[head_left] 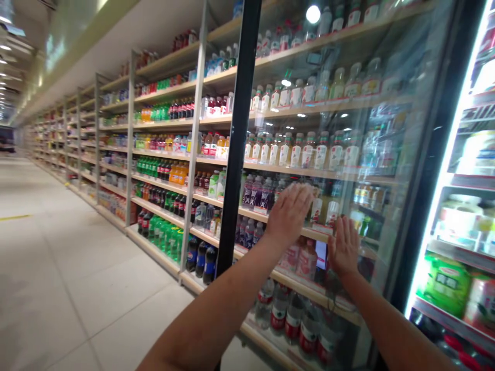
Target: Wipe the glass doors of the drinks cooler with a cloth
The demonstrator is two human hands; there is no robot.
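Observation:
A tall glass door (371, 201) with a black frame (232, 185) stands open before me. My left hand (291, 214) is raised with its palm toward the pane and its fingers stretched out, partly smeared. Lower and to the right, my right hand (344, 246) is flat too, fingers up, facing the same glass. Both hands hold nothing. They look to be at the glass, but I cannot tell whether each palm presses on it. Through the pane show shelves of bottles, with dark purple drink bottles (256, 193) just left of my left hand.
Right of the door is a lit cooler with white shelves (474, 180) and a green package (444, 282). A long row of drink shelves (160, 178) runs away to the left. Pale floor tiles (77, 247) lie alongside, with a yellow strip (14, 217) on them.

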